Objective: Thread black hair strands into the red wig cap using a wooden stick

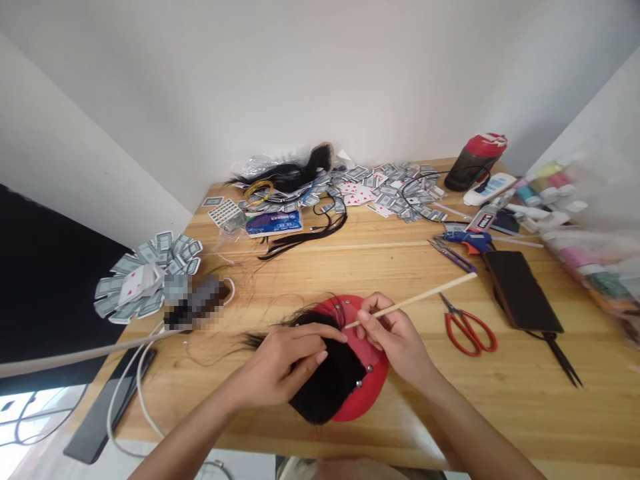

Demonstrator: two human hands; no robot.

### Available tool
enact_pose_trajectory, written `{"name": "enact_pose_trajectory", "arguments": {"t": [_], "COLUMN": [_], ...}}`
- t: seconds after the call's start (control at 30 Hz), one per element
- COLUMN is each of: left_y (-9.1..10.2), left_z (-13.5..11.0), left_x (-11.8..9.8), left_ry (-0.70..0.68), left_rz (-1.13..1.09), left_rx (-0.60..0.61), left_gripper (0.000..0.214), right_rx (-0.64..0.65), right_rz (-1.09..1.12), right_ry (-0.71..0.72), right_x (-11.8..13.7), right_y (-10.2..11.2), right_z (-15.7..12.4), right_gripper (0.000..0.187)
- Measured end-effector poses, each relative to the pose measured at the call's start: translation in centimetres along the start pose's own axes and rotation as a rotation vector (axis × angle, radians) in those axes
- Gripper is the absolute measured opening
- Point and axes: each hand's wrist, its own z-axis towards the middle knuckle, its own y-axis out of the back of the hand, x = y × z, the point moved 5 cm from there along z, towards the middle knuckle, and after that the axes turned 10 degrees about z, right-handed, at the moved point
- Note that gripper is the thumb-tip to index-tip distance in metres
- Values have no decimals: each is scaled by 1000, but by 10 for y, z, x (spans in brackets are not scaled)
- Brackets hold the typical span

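Observation:
A red rounded form [373, 387] lies at the table's near edge, partly covered by a pad of black hair [330, 380] pinned with small metal pins. My left hand [283, 363] lies on the hair, fingers pressed down on it. My right hand [395, 337] pinches a thin wooden stick [425, 295] like a pen. The stick's near tip touches the red form at the hair's edge, and its far end points up to the right.
Red-handled scissors [467, 328], a dark phone [521, 290], small purple snips [453, 255] and a blue glue gun [470, 240] lie to the right. Playing cards [390, 190], black hair strands [300, 175] and a red-lidded bottle [475, 162] sit behind. A card fan [145, 277] and white cables [145, 373] are left.

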Motion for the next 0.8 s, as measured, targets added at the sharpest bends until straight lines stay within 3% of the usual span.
{"name": "enact_pose_trajectory", "arguments": {"t": [0.33, 0.6, 0.8], "left_y": [-4, -5, -4], "left_z": [-2, -1, 1], "left_x": [15, 21, 23], "left_ry": [167, 206, 246], "left_rz": [-254, -317, -351], "left_rx": [-71, -107, -119], "left_gripper": [26, 27, 29], "right_rx": [14, 46, -2], "right_rz": [-151, -270, -340], "right_ry": [95, 254, 357], "right_x": [5, 5, 5], "right_y": [2, 1, -2], "right_z": [-6, -12, -16], "right_gripper": [32, 23, 19]}}
